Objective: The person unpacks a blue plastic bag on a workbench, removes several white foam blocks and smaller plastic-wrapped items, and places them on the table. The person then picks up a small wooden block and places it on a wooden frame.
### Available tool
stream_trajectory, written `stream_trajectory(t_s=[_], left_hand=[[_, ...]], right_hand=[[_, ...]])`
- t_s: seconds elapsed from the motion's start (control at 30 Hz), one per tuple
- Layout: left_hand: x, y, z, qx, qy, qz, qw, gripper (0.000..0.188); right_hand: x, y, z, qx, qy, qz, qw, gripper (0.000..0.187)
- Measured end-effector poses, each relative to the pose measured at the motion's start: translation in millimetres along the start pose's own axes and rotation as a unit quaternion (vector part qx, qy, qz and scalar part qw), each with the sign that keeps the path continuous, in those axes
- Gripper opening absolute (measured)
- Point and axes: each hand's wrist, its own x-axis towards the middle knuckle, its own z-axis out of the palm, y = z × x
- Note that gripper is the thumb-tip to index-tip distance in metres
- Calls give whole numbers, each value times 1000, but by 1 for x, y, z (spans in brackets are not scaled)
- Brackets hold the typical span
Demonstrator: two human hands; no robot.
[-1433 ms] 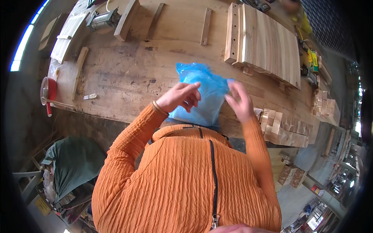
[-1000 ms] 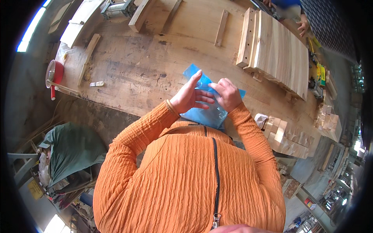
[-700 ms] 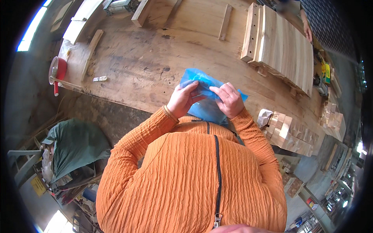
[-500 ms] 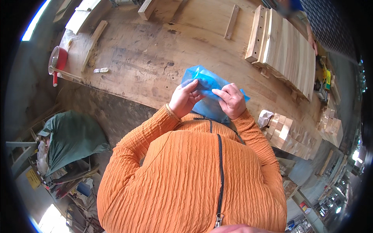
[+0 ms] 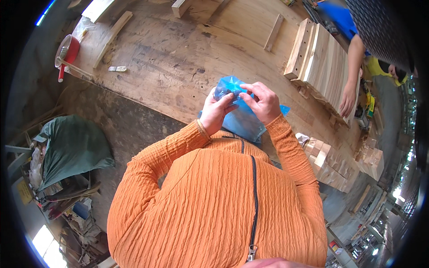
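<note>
You've got the blue plastic bag [image 5: 241, 118] up in front of your chest, just over the near edge of the wooden workbench [image 5: 178, 67], and both hands are on it. Your left hand [image 5: 214, 109] is curled round the bag's upper left part, fingers closed on a bunched wad of the film with the thumb pressing in from the right. Your right hand [image 5: 263, 102] sits just beside it, fingers bent and pinching the plastic near the top, so the two hands nearly touch. Holding it that way looks like a two-point grip to keep the slippery film taut between the pinches while the rest hangs loose toward your orange sweater [image 5: 214, 201].

The bag's lower part drops behind your sweater collar, so you can't see where it ends, and whether anything is inside it is impossible to tell; the crumpled film hides that. Your fingertips are buried in the folds too, so exactly what they're gripping stays unclear.

Over on the far right, a stack of pale wooden boards [image 5: 321, 67] stands on edge on the bench, and another person's hand [image 5: 346, 100] rests against its near side; that person's blue sleeve is cut off by the rim. Near right, a pile of small wooden blocks [image 5: 335, 163] sits below bench level. Far left, a red pot [image 5: 67, 49] perches at the bench corner, and a green tarp [image 5: 71, 149] lies heaped on the left, covering whatever is under it.
</note>
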Motion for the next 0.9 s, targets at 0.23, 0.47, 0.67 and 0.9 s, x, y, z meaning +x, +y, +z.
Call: stream_trajectory(t_s=[0.23, 0.47, 0.67, 0.9], left_hand=[[-2, 0, 4, 71, -22, 70, 995, 25], [2, -2, 0, 41, -9, 35, 999, 24], [4, 0, -7, 0, 13, -8, 1000, 15], [3, 1, -3, -5, -8, -23, 1000, 14]], right_hand=[[13, 4, 16, 33, 7, -43, 999, 9], [-9, 36, -14, 482, 66, 156, 860, 12], [-156, 47, -94, 249, -374, 310, 838, 11], [-222, 51, -72, -104, -231, 155, 955, 18]])
